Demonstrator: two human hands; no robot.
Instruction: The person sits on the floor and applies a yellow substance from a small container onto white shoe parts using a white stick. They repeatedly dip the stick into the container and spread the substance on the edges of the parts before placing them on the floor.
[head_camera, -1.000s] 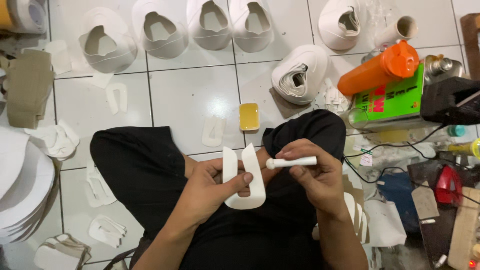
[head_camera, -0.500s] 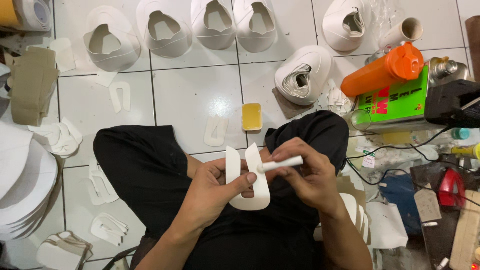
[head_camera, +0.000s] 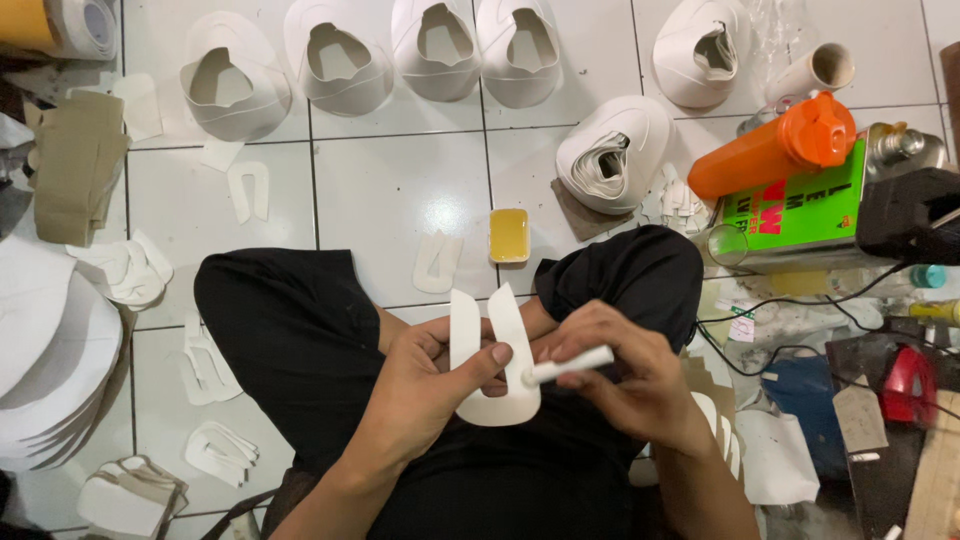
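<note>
small yellow dish (head_camera: 508, 235) sits on the white tile floor (head_camera: 400, 190) just past the person's knees, and it looks filled with something yellowish, can't tell what. to the right there's a green rectangular tin (head_camera: 800, 215) lying flat with an orange capped bottle (head_camera: 770, 155) resting across its top edge, contents of both hidden. a clear round glass (head_camera: 727, 245) is tucked against the tin's left side, can't say what's in it.

left hand (head_camera: 425, 395) has the white u-shaped cutout (head_camera: 492, 365) pinched, thumb pressed across the front of it and the other fingers curled behind, so closed snug on the piece. the cutout is held over the lap, prongs pointing away from the person, rounded end toward them. right hand (head_camera: 635, 385) is wrapped around a short white stick-like applicator (head_camera: 568, 365), fingers closed on it, with its tip touching the right prong of the cutout near the bend.

further out on the floor there's a row of white shoe uppers (head_camera: 335, 65) along the top, one more upper (head_camera: 612, 150) stuffed with stacked pieces near the bottle, and loose u-shaped cutouts like the one (head_camera: 438, 262) just left of the yellow dish. stack of white sheets (head_camera: 45, 370) on the far left.
</note>
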